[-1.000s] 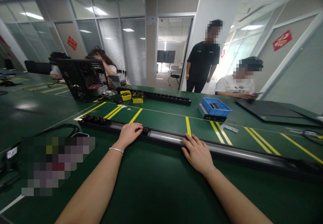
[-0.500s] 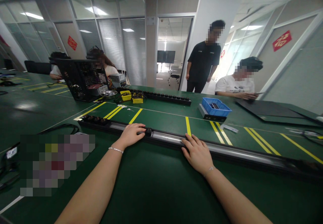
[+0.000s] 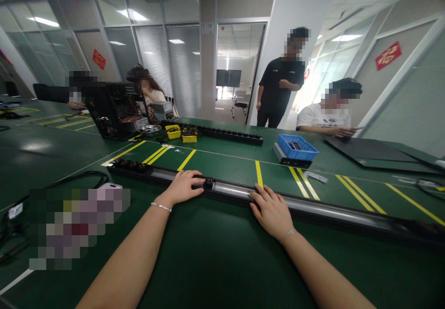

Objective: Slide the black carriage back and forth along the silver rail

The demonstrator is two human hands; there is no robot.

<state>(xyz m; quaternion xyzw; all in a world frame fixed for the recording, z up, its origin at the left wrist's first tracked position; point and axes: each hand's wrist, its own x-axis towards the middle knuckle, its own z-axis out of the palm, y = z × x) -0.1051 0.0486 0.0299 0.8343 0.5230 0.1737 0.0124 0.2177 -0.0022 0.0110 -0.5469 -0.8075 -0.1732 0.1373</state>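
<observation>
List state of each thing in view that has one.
Long rail: flat, partly filled
Small black block: sitting in the rail
Left grip: fingers parted, beside block
Right grip: spread on the rail
Computer case: upright, side open
Blue bin: holding parts, atop box
Yellow bins: dark contents, unclear
Far screen: dark

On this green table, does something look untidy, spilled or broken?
Slightly untidy: small white scraps lie on the table by yellow stripes, beyond the long black rail, perhaps litter. The computer case stands open, its inside showing. I see no spill or breakage.
</observation>
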